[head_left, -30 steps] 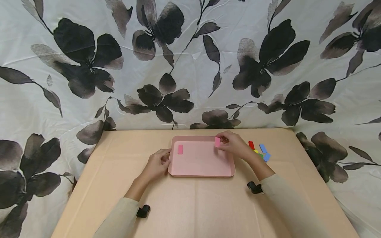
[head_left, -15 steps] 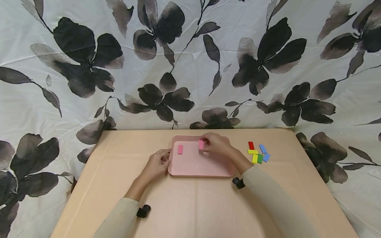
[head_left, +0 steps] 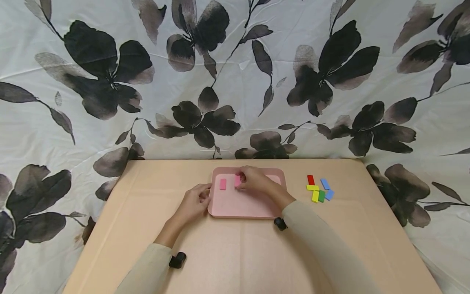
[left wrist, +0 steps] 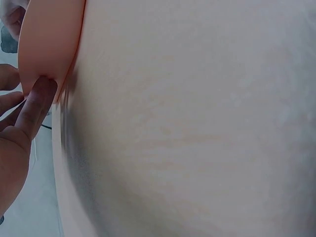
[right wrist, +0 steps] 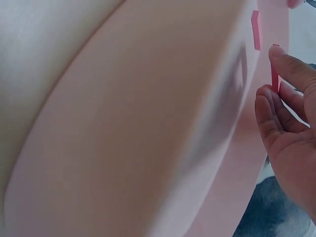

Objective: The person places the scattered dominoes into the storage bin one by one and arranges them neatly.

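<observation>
A shallow pink tray (head_left: 249, 209) with a raised rim lies on the table. My left hand (head_left: 194, 202) holds its left edge; in the left wrist view the thumb (left wrist: 40, 98) presses the outer wall and the other fingers sit by the rim. Over the tray's upper left part, my right hand (head_left: 256, 180) pinches a small flat pink tile (right wrist: 275, 74) between thumb and fingers. A second pink tile (head_left: 222, 184) lies flat on the tray, just left of the held one.
Right of the tray lies a loose group of small tiles: a red tile (head_left: 310, 180), a green tile (head_left: 321, 196), yellow tiles (head_left: 315, 197) and blue tiles (head_left: 325, 183). Behind the wooden table (head_left: 220, 261) hangs a white floral cloth (head_left: 235, 81).
My right hand has carried the pink tile leftward from the tray's upper right corner to beside the lying tile. The colored tiles are now uncovered. My left hand has stayed at the tray's edge.
</observation>
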The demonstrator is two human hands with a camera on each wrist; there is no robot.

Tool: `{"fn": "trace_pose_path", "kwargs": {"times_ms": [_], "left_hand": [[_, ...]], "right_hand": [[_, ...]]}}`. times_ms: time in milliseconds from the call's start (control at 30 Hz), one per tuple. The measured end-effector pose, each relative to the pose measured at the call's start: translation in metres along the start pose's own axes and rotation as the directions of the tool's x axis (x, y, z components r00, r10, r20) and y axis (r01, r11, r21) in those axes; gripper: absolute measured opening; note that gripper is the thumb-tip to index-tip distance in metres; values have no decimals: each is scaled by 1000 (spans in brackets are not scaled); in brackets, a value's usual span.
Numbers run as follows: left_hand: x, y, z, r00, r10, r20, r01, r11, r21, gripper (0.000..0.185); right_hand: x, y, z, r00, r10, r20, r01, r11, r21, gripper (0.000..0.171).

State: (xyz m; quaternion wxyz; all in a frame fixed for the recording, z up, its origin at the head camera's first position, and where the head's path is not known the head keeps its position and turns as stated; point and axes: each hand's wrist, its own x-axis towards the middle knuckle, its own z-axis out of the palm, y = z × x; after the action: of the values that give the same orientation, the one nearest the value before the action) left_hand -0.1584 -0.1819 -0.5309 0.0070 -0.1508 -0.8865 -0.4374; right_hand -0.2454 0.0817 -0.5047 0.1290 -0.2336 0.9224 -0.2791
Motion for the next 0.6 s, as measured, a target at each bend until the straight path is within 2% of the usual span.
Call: {"fn": "trace_pose_path", "kwargs": {"times_ms": [267,433,600], "left_hand": [[0,1,-1,1000,-22,2,22,1000,4,50],[0,1,-1,1000,-24,12,24,1000,-7,51],[1,0,-1,1000,-25,9,25,1000,-9,51]], "right_hand": [[7,-4,16,999,45,10,-46,996,79,45],[11,-5,25,1000,2,-11,-2,998,58,43],[14,-7,30,1000,3,-18,-2,999,45,43]]}}
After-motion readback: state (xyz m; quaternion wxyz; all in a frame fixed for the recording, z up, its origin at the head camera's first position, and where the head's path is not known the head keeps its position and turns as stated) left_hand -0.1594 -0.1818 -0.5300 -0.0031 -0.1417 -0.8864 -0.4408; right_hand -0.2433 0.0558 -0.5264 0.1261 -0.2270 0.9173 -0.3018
